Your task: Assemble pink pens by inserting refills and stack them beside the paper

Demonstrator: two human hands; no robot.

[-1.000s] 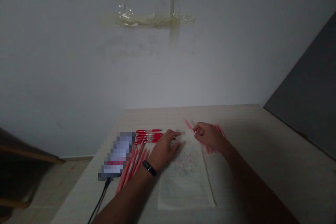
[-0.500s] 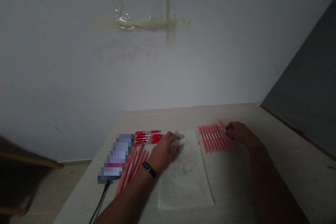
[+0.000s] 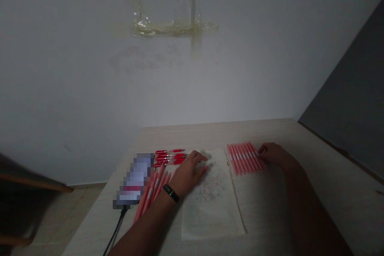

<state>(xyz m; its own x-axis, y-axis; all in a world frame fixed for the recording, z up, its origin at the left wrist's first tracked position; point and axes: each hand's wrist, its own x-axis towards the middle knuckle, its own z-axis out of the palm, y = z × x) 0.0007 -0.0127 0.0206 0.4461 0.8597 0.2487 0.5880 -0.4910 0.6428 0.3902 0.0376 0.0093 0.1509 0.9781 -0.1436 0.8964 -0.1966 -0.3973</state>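
My right hand point(image 3: 268, 153) is at the right end of a row of slim pink pens point(image 3: 242, 159), its fingers pinched on the outermost pen point(image 3: 260, 158). That pen lies slanted against the others, which are side by side with pale bands at their middles. My left hand point(image 3: 192, 169), wearing a black wristband point(image 3: 171, 193), rests with fingers apart over the left side of a pale, see-through zip pouch point(image 3: 213, 216). Scribble-like marks show on the pouch. More pink pens point(image 3: 153, 188) lie in a loose bunch beside my left forearm, partly hidden by it.
Several red pens point(image 3: 169, 157) lie behind my left hand. A blurred-out phone point(image 3: 135, 178) with a black cable point(image 3: 115, 228) is near the table's left edge. The wall point(image 3: 210, 96) rises behind the light wooden table point(image 3: 216, 126), with tape stuck on it.
The pink pen in my right hand has come down and left against the end of the row. My left hand stays in place over the pouch.
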